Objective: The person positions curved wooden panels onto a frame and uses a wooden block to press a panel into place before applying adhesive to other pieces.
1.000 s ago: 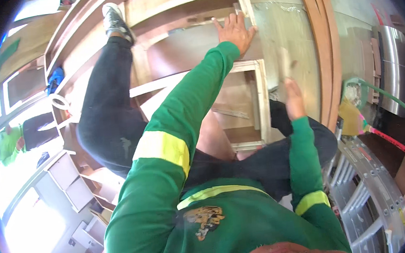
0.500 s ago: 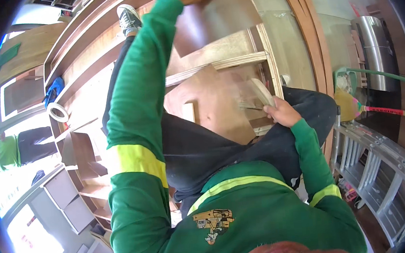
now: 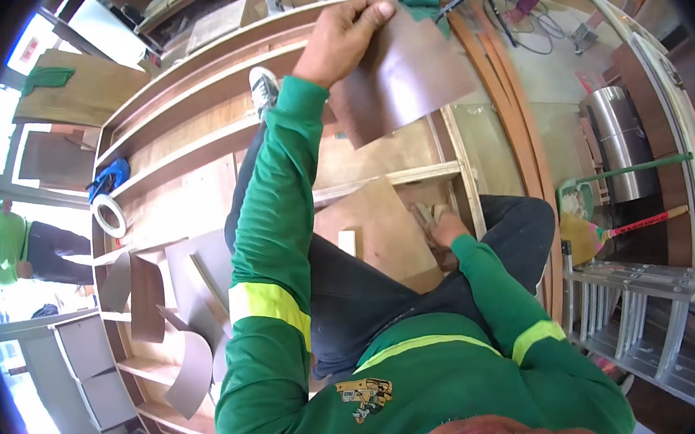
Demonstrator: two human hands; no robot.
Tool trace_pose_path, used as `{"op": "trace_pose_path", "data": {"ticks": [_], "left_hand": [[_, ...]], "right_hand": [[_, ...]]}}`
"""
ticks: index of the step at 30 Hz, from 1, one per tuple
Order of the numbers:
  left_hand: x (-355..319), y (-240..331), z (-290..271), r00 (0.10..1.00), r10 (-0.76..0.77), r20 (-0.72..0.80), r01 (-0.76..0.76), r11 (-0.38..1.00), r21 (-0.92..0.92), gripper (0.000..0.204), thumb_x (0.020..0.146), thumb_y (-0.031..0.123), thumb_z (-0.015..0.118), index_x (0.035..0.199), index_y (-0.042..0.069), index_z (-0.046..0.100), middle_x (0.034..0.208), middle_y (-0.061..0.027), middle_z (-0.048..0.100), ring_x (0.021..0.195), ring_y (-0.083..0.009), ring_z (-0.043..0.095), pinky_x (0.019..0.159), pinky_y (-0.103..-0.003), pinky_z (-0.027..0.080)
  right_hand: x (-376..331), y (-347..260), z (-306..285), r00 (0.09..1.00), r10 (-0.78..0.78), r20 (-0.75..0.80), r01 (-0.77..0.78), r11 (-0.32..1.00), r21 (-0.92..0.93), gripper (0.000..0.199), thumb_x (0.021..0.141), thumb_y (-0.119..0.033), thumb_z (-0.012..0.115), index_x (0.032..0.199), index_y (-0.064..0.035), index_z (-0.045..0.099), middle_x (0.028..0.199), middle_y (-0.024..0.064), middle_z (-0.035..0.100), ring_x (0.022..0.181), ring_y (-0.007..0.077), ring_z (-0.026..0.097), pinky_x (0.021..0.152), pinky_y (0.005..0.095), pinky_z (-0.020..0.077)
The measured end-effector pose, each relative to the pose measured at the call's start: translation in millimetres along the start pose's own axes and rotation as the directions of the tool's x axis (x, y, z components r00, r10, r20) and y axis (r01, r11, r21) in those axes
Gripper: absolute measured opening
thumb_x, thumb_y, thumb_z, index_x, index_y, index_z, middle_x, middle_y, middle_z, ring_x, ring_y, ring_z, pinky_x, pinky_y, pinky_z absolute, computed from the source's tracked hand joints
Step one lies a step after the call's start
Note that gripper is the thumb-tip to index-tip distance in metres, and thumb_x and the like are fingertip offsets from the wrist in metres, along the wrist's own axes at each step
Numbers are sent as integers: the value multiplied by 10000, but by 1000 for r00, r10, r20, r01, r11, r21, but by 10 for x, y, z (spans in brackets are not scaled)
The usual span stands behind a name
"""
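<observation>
My left hand [image 3: 350,41] is raised at the far side, thumb and fingers closed on the upper edge of a glossy brown laminate sheet [image 3: 410,73]. The sheet hangs tilted above a wooden frame [image 3: 463,163]. Low in a compartment near my right knee, my right hand [image 3: 444,227] is closed around a pale, narrow strip [image 3: 423,213], partly hidden by the fingers. Beside it, a tan flat sheet [image 3: 382,239] lies across the frame in front of my lap. A small pale wood block [image 3: 347,242] rests at that sheet's left edge.
Curved laminate offcuts [image 3: 189,376] and a tape roll [image 3: 109,216] lie at left, near a blue bag [image 3: 108,180]. A metal ladder [image 3: 642,324] and a red-handled broom [image 3: 642,222] are at right. Long brown boards [image 3: 511,122] run alongside the frame. Another person [image 3: 7,244] stands far left.
My left hand has lifted the brown laminate sheet, which now shows more fully. My right hand has moved left and down into the compartment with the pale strip. The view has shifted.
</observation>
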State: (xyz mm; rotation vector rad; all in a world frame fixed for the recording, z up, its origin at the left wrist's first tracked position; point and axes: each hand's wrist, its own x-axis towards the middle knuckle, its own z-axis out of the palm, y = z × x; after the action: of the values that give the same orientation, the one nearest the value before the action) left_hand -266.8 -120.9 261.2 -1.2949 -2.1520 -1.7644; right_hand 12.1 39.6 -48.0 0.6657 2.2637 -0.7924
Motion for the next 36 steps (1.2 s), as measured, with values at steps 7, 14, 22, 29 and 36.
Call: {"op": "trace_pose_path", "data": {"ticks": [7, 14, 22, 29, 36], "left_hand": [[-96, 54, 583, 973, 58, 224, -90, 987, 135, 349, 1002, 301, 599, 1101, -19, 697, 923, -178, 707, 847, -239, 654, 819, -364, 511], [-329, 173, 989, 999, 44, 2, -41, 898, 439, 928, 870, 550, 696, 1524, 7, 323, 1464, -296, 414, 1320, -436, 444, 1072, -549, 355], [-2175, -559, 1151, 978, -72, -193, 133, 936, 326, 761, 890, 294, 742, 1516, 80, 366, 1450, -153, 543, 1269, -337, 577, 1030, -447, 484], [-1935, -1036, 323, 984, -74, -165, 159, 790, 593, 256, 897, 206, 675, 1146, 168, 720, 1064, -108, 728, 940, -336, 711, 776, -459, 566], [-1068, -800, -873, 989, -21, 146, -116, 500, 858, 394, 957, 61, 521, 1259, 263, 672, 1085, -79, 699, 957, -351, 695, 756, -452, 583]], "right_hand": [[-1563, -547, -1755, 47, -800, -598, 120, 599, -792, 653, 899, -176, 616, 1517, -119, 413, 1482, 106, 439, 1410, 288, 388, 1163, 558, 285], [-1645, -812, -2333, 27, -946, -323, 91, 324, -942, 479, 896, -115, 547, 1374, -89, 550, 1347, 92, 585, 1273, 266, 551, 1084, 467, 414], [-1675, -581, -3030, 389, -819, -422, 335, 553, -763, 236, 921, -100, 559, 1116, -39, 677, 1024, 208, 693, 941, 404, 658, 829, 482, 527], [-1579, -457, -3460, 403, -809, -428, 466, 584, -665, 196, 915, -110, 616, 1077, -35, 696, 941, 239, 686, 938, 438, 647, 846, 502, 508], [-347, -186, -3260, 414, -808, -419, 616, 588, -524, 278, 928, -129, 605, 1187, -80, 693, 1054, 217, 696, 994, 416, 640, 906, 486, 491]]}}
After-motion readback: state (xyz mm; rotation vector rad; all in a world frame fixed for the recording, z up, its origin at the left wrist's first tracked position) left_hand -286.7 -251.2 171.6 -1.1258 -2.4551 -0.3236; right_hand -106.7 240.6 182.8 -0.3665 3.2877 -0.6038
